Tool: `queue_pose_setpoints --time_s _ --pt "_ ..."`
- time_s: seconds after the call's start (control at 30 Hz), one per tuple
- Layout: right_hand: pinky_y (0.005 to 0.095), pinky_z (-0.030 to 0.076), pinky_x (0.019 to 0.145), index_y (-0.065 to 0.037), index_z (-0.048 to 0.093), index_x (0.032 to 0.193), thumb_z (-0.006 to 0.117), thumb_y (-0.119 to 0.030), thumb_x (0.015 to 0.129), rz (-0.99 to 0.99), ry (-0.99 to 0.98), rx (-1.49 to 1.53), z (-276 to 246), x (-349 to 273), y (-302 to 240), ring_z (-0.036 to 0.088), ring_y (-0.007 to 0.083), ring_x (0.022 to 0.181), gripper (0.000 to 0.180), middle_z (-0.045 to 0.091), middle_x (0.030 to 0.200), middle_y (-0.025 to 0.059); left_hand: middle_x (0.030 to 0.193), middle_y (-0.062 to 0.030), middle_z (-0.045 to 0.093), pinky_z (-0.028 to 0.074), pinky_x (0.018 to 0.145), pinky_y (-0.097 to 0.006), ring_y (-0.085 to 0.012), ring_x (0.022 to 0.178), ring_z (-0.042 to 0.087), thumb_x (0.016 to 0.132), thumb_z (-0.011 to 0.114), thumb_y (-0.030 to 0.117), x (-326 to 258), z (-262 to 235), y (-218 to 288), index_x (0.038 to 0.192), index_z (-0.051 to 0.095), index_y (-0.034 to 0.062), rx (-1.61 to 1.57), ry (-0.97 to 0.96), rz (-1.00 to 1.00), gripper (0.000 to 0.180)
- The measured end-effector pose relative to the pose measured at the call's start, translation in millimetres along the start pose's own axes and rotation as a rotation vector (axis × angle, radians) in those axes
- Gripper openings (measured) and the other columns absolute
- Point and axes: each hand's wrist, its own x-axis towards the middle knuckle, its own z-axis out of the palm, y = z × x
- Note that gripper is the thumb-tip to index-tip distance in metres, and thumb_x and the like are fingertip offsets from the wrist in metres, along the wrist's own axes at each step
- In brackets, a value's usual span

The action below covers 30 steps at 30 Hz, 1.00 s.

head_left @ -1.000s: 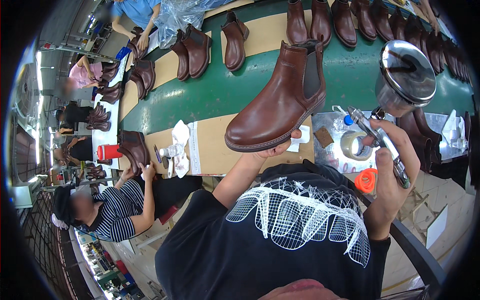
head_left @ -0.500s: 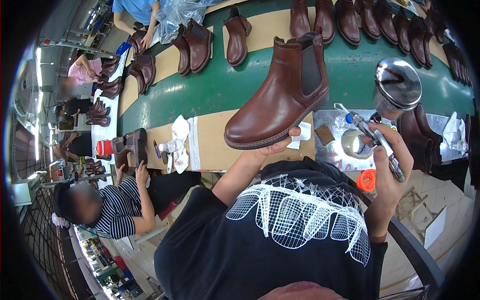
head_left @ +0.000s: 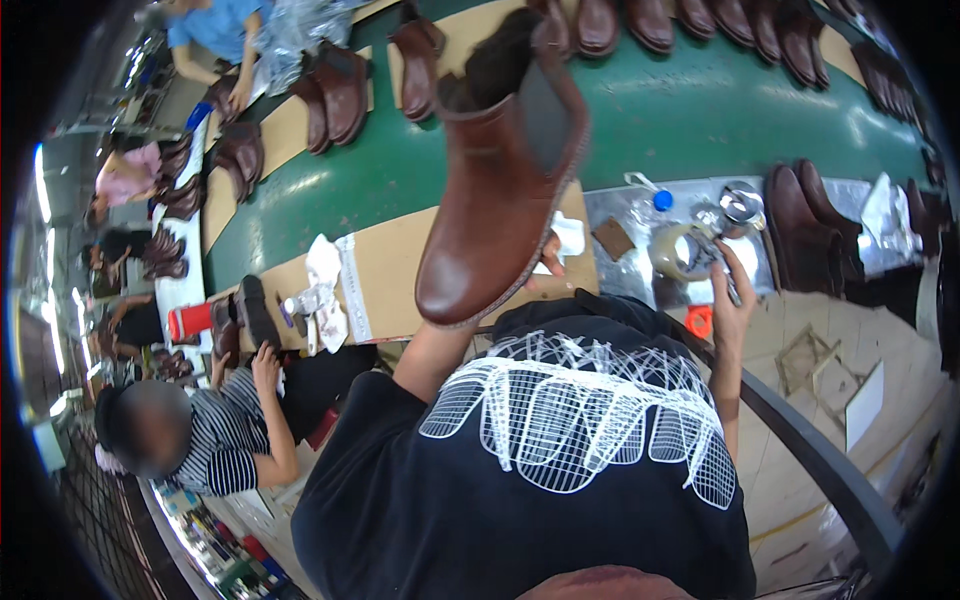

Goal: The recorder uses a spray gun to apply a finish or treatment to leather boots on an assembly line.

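Observation:
A brown leather ankle boot (head_left: pixel 488 220) with a grey elastic side panel is held up in front of me, toe toward me, dark material showing in its opening. My left hand (head_left: pixel 545 272) grips it from below, mostly hidden behind the sole. My right hand (head_left: pixel 735 305) is closed around a metal spray gun (head_left: pixel 741 207) with a shiny round cup, low over a silvery sheet (head_left: pixel 755 270). Beside the spray gun lies a roll of clear tape (head_left: pixel 676 250). A brown square pad (head_left: pixel 612 240) and a white paper piece (head_left: pixel 569 236) are near the boot.
Brown boots (head_left: pixel 652 22) line the green bench (head_left: pixel 660 120), and a pair (head_left: pixel 805 230) stands at right. A clear bottle with a blue cap (head_left: pixel 662 200) is on the sheet. At left a person in stripes (head_left: pixel 235 420) handles a boot; others work beyond.
The boot has risen and turned, its toe now pointing more toward me. My right hand has moved left with the spray gun, farther from me, down near the sheet. The view has shifted.

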Motion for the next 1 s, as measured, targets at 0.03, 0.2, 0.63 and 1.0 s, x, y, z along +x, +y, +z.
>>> queue_pose_setpoints --time_s 0.03,0.2,0.63,1.0 --pt "0.0322 0.042 0.101 0.002 0.066 0.121 0.063 -0.008 0.094 0.029 0.004 0.050 1 -2 11 0.059 0.0172 0.114 0.029 0.068 0.119 0.0105 0.100 -0.0256 0.066 0.058 0.050 -0.028 -0.0373 0.076 0.070 0.098 0.048 0.045 -5 11 8 0.126 0.053 -0.0058 0.393 0.121 -0.051 0.059" --pt "0.0319 0.045 0.093 -0.008 0.071 0.113 0.075 -0.012 0.084 -0.181 0.134 -0.219 6 -13 69 0.056 0.0205 0.111 0.029 0.063 0.115 0.0090 0.128 -0.0213 0.058 0.061 0.068 -0.039 -0.0357 0.095 0.068 0.101 0.046 0.034 3 28 10 0.137 0.046 -0.0027 -0.179 0.029 0.020 0.051" --pt "0.0334 0.048 0.086 -0.004 0.036 0.145 0.082 -0.011 0.076 0.075 0.109 0.003 13 -31 107 0.056 0.0206 0.101 0.083 0.053 0.117 0.0114 0.131 -0.0202 0.056 0.062 0.072 -0.042 -0.0337 0.096 0.069 0.103 0.049 0.025 10 -15 -31 0.141 0.041 0.0001 -0.558 -0.041 -0.065 0.047" --pt "0.0325 0.050 0.086 -0.007 0.051 0.138 0.068 0.001 0.086 0.045 0.080 -0.067 4 -33 92 0.064 0.0208 0.098 0.055 0.064 0.106 0.0113 0.130 -0.0200 0.056 0.062 0.071 -0.039 -0.0322 0.095 0.070 0.102 0.049 0.023 13 -27 -26 0.140 0.042 -0.0011 -0.609 -0.011 -0.008 0.045"
